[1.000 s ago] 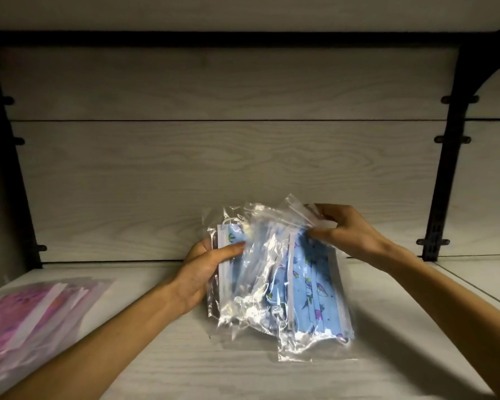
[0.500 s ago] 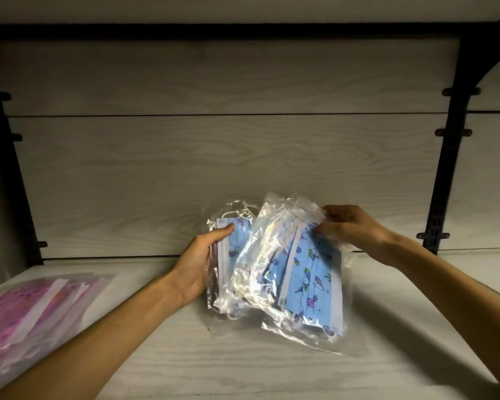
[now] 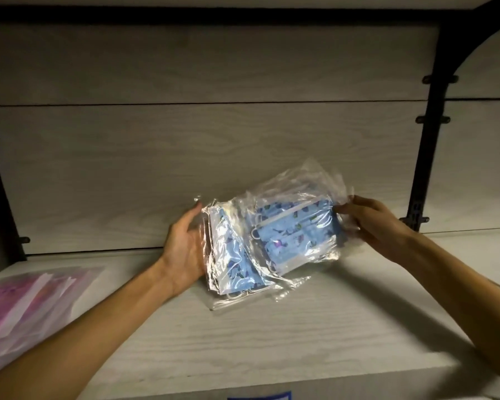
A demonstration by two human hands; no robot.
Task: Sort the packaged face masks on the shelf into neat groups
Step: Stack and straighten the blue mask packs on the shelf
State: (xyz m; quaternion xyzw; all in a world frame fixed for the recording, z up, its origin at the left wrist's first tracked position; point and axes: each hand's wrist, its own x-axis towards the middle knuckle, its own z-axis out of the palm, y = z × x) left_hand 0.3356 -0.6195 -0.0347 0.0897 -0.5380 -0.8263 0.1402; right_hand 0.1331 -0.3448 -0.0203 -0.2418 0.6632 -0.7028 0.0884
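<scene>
Several blue patterned face masks in clear plastic bags sit in the middle of the pale wooden shelf (image 3: 272,336). My left hand (image 3: 185,246) holds the left side of a standing bundle of blue mask packs (image 3: 231,255). My right hand (image 3: 370,223) pinches the right edge of another blue mask pack (image 3: 295,232), which is turned sideways and lies tilted over the bundle. A stack of pink mask packs (image 3: 26,304) lies flat at the shelf's left end.
The wood-grain back panel (image 3: 214,154) rises right behind the packs. A black metal upright with brackets (image 3: 425,157) stands at the right, another black post (image 3: 0,203) at the left. The shelf's front edge (image 3: 300,382) runs along the bottom.
My right hand has moved right and swung the front blue pack from upright to sideways. My left hand shifted slightly left, still on the bundle. The view tilted down a little.
</scene>
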